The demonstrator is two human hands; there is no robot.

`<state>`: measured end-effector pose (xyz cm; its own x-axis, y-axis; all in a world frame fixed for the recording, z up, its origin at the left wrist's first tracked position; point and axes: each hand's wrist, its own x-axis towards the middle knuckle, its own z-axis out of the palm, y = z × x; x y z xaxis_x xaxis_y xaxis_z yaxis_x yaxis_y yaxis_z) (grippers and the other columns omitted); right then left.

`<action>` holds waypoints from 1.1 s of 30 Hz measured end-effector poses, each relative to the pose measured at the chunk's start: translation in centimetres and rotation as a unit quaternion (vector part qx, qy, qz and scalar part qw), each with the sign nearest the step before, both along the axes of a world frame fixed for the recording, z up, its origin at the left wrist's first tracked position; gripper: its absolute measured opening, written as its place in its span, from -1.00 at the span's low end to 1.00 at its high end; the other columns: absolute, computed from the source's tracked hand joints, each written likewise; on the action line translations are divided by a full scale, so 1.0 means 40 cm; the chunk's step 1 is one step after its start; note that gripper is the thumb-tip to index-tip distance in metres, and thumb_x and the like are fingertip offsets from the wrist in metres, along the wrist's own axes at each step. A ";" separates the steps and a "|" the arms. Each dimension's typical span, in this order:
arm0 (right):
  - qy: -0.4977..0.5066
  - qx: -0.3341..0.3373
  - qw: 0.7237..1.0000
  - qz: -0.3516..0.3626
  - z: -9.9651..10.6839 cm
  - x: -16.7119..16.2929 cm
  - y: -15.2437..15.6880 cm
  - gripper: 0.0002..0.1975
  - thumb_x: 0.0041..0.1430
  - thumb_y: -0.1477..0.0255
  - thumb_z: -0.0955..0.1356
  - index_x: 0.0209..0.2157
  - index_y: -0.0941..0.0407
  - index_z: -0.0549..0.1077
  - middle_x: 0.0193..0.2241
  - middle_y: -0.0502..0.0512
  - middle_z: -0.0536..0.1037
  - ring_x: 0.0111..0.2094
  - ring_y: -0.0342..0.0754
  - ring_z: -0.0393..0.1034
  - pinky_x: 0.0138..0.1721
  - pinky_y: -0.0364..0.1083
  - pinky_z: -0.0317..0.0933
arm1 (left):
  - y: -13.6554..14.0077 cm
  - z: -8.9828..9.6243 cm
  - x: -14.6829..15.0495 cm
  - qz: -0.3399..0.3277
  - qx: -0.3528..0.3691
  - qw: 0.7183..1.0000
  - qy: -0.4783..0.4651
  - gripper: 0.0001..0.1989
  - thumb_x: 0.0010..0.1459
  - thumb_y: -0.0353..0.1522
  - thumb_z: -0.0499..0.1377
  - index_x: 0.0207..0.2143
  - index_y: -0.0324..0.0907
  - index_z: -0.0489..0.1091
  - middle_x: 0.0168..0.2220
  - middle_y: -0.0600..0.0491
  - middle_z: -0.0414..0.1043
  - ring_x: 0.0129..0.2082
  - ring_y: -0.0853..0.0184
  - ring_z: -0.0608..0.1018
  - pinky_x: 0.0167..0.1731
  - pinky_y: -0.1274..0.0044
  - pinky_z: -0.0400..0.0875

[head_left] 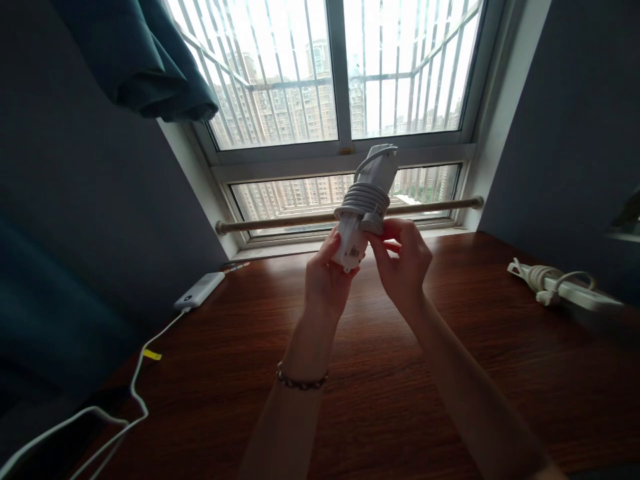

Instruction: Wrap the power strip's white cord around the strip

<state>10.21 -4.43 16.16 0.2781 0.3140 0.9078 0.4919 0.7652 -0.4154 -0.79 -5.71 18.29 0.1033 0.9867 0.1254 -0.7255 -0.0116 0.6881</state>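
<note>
A white power strip (383, 170) is held up tilted above the table, its far end against the window. Its own white cord (364, 202) is wound in several turns around its middle. My left hand (330, 270) grips the near end of the strip from below and the left side, thumb along its edge. At the right, my right hand (403, 257) pinches the cord's plug (373, 223) just below the coils. A label shows on the strip's near end; the fingers behind the strip are partly hidden.
A second power strip (583, 291) with a wound cord lies at the right on the brown wooden table (450, 373). On the left lies a white device (201, 291) with a white cable (135, 380). A metal rail (290, 222) crosses before the window.
</note>
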 end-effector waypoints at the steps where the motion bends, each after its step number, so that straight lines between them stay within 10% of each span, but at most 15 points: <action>1: -0.001 -0.011 1.000 0.012 0.001 0.002 0.005 -0.86 0.11 0.41 0.33 -0.26 0.04 0.31 -0.38 -0.02 0.39 -0.39 -0.13 0.35 -0.46 -0.15 0.38 | 0.003 -0.001 -0.001 -0.005 -0.024 1.000 -0.007 -0.79 0.08 -0.35 0.12 -0.23 -0.25 0.41 -0.45 0.02 0.44 -0.49 0.35 0.49 -0.61 0.59 0.29; 11: 0.020 -0.151 0.987 0.050 -0.002 -0.002 0.033 -0.59 0.01 0.36 0.37 -0.10 0.13 0.24 -0.33 0.06 0.45 -0.54 -0.15 0.40 -0.55 -0.16 0.31 | 0.039 -0.015 -0.014 -0.026 -0.173 0.984 -0.039 -0.81 0.08 -0.33 0.12 -0.28 -0.27 0.38 -0.48 -0.02 0.43 -0.56 0.33 0.47 -0.61 0.54 0.30; 17: -0.072 -0.304 0.950 0.023 -0.022 0.008 0.046 -0.64 -0.03 0.14 0.39 -0.44 0.19 0.43 -0.54 0.13 0.50 -0.49 -0.01 0.43 -0.44 -0.09 0.28 | 0.074 -0.045 0.000 -0.025 -0.235 0.969 -0.076 -0.85 0.11 -0.38 0.11 -0.28 -0.29 0.35 -0.43 -0.04 0.41 -0.47 0.32 0.50 -0.47 0.50 0.41; 26: 0.063 -0.495 0.760 0.416 -0.045 0.034 0.083 -0.56 -0.16 0.13 0.46 -0.42 0.25 0.51 -0.48 0.14 0.55 -0.47 -0.10 0.43 -0.44 -0.16 0.31 | 0.083 -0.074 0.033 0.035 -0.208 0.977 0.030 -0.92 -0.05 -0.43 0.24 -0.45 -0.24 0.38 -0.50 0.07 0.33 -0.58 0.45 0.40 -0.53 0.59 0.30; 33: 0.249 -0.456 0.719 0.462 -0.125 0.149 0.032 -0.66 -0.13 0.26 0.49 -0.38 0.23 0.51 -0.45 0.12 0.55 -0.38 -0.05 0.47 -0.27 -0.04 0.38 | 0.030 -0.119 0.133 -0.012 -0.256 0.952 0.166 -0.66 -0.20 -0.22 0.34 -0.34 -0.15 0.41 -0.36 0.06 0.36 -0.39 0.38 0.38 -0.42 0.58 0.16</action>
